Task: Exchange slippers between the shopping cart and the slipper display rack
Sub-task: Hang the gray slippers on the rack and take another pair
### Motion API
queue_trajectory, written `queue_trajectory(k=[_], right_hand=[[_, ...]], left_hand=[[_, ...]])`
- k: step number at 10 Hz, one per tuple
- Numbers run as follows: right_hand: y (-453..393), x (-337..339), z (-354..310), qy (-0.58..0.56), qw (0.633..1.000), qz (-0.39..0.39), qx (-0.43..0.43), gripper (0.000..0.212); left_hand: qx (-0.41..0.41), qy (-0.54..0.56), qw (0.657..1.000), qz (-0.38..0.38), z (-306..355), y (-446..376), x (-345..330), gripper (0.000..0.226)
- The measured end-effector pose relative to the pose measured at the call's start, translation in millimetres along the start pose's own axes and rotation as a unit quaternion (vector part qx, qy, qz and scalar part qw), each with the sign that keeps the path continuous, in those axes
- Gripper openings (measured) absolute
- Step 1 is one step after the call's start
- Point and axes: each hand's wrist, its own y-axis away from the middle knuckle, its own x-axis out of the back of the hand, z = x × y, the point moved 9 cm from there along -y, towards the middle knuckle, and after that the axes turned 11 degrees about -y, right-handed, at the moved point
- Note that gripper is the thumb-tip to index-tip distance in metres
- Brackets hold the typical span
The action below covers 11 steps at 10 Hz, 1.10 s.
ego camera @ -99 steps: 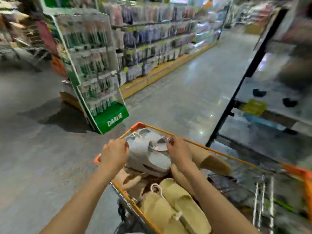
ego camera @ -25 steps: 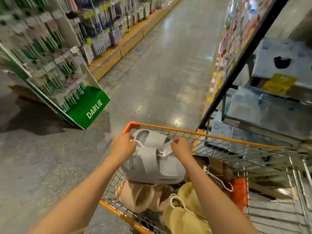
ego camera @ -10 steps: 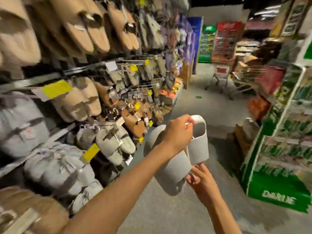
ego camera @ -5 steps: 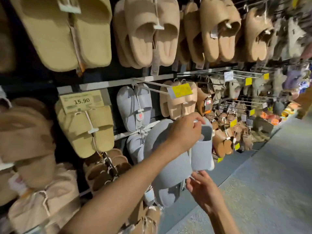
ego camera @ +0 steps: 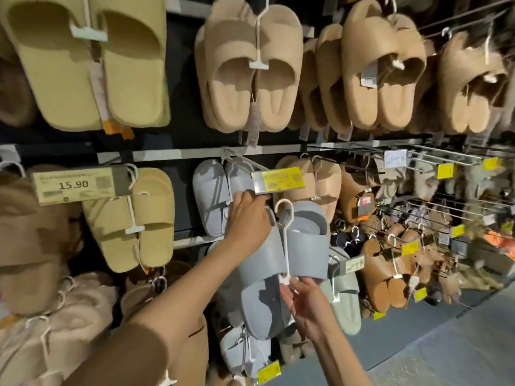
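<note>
Both hands hold the grey slipper pair (ego camera: 281, 263) up at the slipper display rack (ego camera: 181, 155).

Left hand (ego camera: 248, 218) wraps the pair's upper edge; right hand (ego camera: 305, 305) pinches the base of its white hanger (ego camera: 284, 232). Just above the left grip juts the peg with the yellow price tag (ego camera: 277, 180), matching grey slippers (ego camera: 214, 196) behind it. Judged step: returning the pair; next, the hook must rise over that peg's tip.

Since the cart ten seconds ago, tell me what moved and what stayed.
The grey slippers left the cart and now hang before the display rack, white hook raised toward the peg with the yellow tag. The left hand and right hand hold the pair throughout.
</note>
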Motion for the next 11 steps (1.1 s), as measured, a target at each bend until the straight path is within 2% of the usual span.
queue_trajectory(k=[1,2,3,4,5,6,7,8,9,10,11], right_hand=[[-21,-2,-11,0.006,1.000,0.006,-0.004,0.019],[-41,-6,-10,-0.008,1.000,0.001,-0.029,0.018],[-60,-15,-8,-0.016,0.999,-0.012,-0.046,0.018],[-76,-29,-11,-0.023,0.998,-0.019,-0.056,0.019],[-97,-40,-18,-0.029,0.998,-0.018,-0.055,0.023],[-116,-57,-29,-0.023,0.999,-0.025,-0.041,0.028],[-146,-72,-37,0.017,0.999,-0.026,-0.016,0.028],[-166,-93,-36,0.057,0.997,-0.053,-0.006,0.051],[-176,-108,-36,0.048,0.995,-0.085,0.012,0.054],[-197,-108,-30,0.061,0.997,-0.023,0.047,0.034],[-232,-101,-7,0.098,0.995,-0.006,-0.003,0.032]], left_hand=[[0.050,-0.059,0.996,-0.038,-21,-17,-13,0.040],[0.077,-0.019,0.993,-0.083,-36,-28,-26,0.039],[0.099,0.053,0.989,-0.093,-50,-36,-35,0.033],[0.110,0.081,0.985,-0.106,-63,-57,-52,0.032],[0.107,0.067,0.985,-0.119,-75,-87,-65,0.043],[0.125,0.080,0.985,-0.082,-94,-118,-66,0.033],[0.157,0.146,0.975,-0.065,-114,-144,-70,0.038],[0.174,0.182,0.966,-0.058,-131,-165,-77,0.040],[0.164,0.190,0.967,-0.050,-145,-180,-80,0.041],[0.166,0.186,0.968,-0.030,-164,-191,-79,0.043],[0.194,0.166,0.967,-0.012,-188,-194,-76,0.041]])
